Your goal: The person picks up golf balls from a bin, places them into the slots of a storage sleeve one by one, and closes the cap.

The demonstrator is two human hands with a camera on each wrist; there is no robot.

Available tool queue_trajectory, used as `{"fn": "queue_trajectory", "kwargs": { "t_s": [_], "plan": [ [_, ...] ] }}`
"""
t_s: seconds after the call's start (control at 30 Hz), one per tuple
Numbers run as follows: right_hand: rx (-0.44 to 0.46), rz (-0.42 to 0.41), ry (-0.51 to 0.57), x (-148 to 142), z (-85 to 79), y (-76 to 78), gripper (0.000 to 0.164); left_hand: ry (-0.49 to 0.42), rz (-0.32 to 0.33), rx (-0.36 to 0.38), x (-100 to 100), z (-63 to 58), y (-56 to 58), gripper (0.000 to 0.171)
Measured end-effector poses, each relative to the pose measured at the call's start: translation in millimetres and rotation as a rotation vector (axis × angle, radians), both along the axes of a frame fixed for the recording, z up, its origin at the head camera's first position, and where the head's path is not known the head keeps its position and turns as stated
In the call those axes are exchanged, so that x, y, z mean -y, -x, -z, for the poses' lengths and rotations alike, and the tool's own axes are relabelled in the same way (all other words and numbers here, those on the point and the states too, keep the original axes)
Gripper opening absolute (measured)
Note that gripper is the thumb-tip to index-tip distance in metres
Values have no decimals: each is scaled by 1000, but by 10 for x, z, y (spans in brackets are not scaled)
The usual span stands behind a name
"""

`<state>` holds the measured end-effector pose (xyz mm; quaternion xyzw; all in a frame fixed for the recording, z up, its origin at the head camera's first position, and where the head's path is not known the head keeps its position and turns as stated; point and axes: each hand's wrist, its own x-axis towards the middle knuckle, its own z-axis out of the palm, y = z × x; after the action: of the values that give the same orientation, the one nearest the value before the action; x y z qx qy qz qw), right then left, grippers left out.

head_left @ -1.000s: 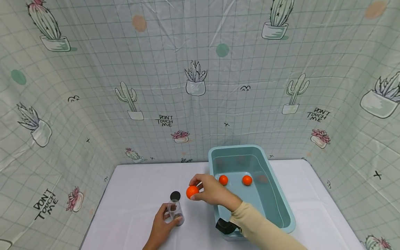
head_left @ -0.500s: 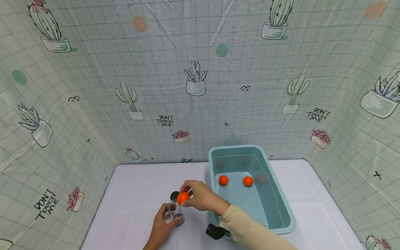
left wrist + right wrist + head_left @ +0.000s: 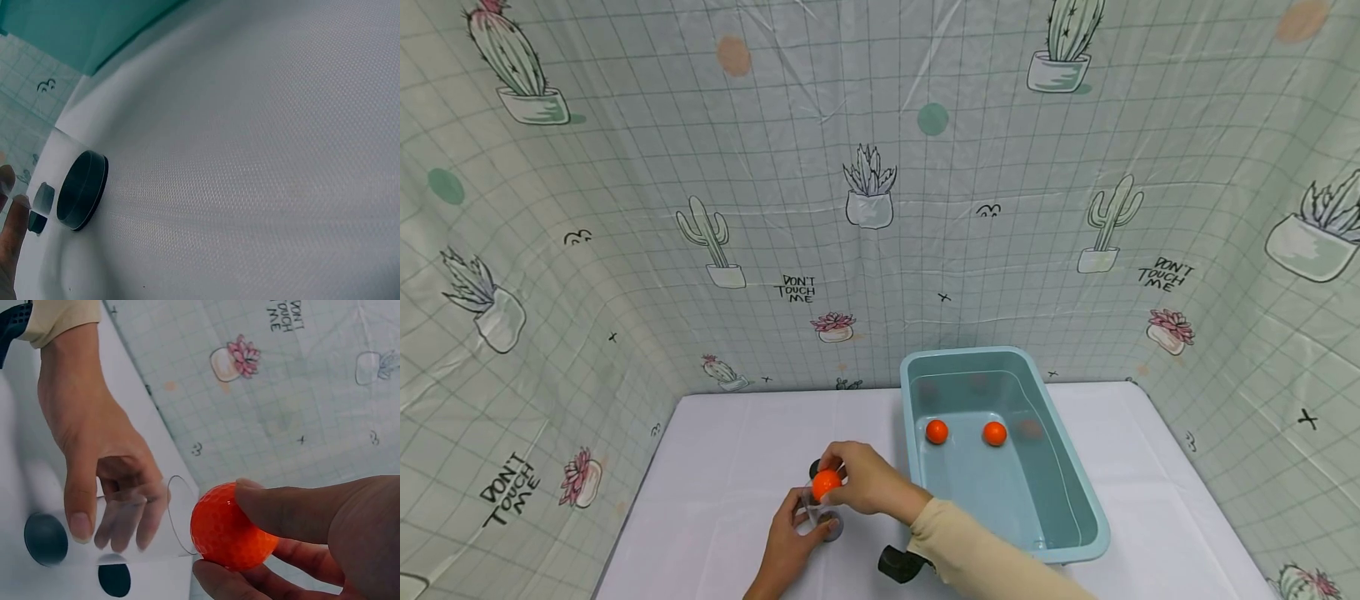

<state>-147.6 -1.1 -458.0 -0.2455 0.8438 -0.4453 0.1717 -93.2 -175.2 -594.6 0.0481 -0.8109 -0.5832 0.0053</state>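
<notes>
My left hand (image 3: 786,542) grips a clear tube (image 3: 153,528), thumb on one side and fingers round the other. The tube stands upright on the table with a dark base (image 3: 81,190). Between thumb and fingers, my right hand (image 3: 872,483) pinches an orange golf ball (image 3: 228,528). In the right wrist view the ball sits right at the tube's open rim; whether they touch, I cannot tell. A black cap (image 3: 114,580) lies on the table just behind the tube, partly covered by the right hand in the head view.
To the right stands a blue-green bin (image 3: 1078,475) with two more orange balls inside, a left ball (image 3: 936,432) and a right ball (image 3: 995,433). White cloth covers the table (image 3: 715,450). A cactus-print curtain (image 3: 880,275) hangs behind and at both sides.
My right hand has carried the golf ball left and down from beside the bin to the tube's mouth. The left hand and tube have stayed in place.
</notes>
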Motion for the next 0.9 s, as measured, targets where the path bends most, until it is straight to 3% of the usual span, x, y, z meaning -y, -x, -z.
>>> {"fn": "queue_trajectory", "kwargs": {
  "t_s": [0.37,0.9],
  "plan": [
    [-5,22,-14,104,92,10,29,24,-1,20,-3,-10,16,51],
    [-6,40,-39,152,89,3,27,38,12,-4,4,12,22,50]
  ]
}}
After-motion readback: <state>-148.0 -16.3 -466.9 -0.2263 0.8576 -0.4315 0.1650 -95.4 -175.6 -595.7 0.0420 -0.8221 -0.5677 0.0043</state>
